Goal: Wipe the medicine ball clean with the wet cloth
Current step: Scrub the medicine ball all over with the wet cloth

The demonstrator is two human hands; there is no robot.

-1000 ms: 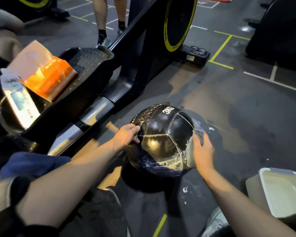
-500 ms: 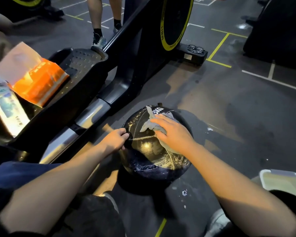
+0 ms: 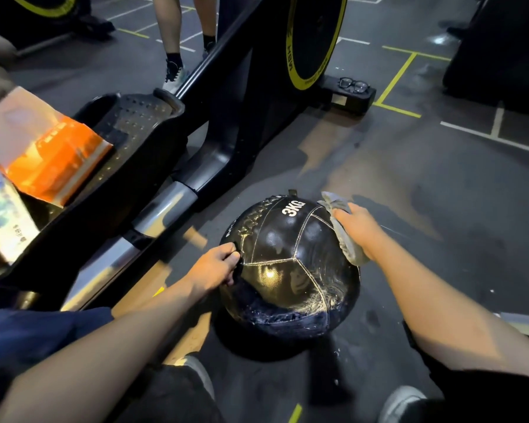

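Observation:
A black medicine ball marked 3KG rests on the dark gym floor in the middle of the head view; its surface is shiny and streaked. My left hand grips the ball's left side, fingers curled on a seam or strap. My right hand presses a grey wet cloth against the ball's upper right side. The cloth drapes down the ball's right edge, and a bunched end sticks up past my fingers.
An exercise machine with a yellow-rimmed flywheel and a black pedal stands at the left, holding an orange packet and a white pack. Glasses lie on its base. A person's legs stand behind. A tub's rim shows at the right edge.
My right hand has slid the cloth from the ball's right side over its top and back to the upper right. The 3KG mark is uncovered again. My left hand keeps its grip.

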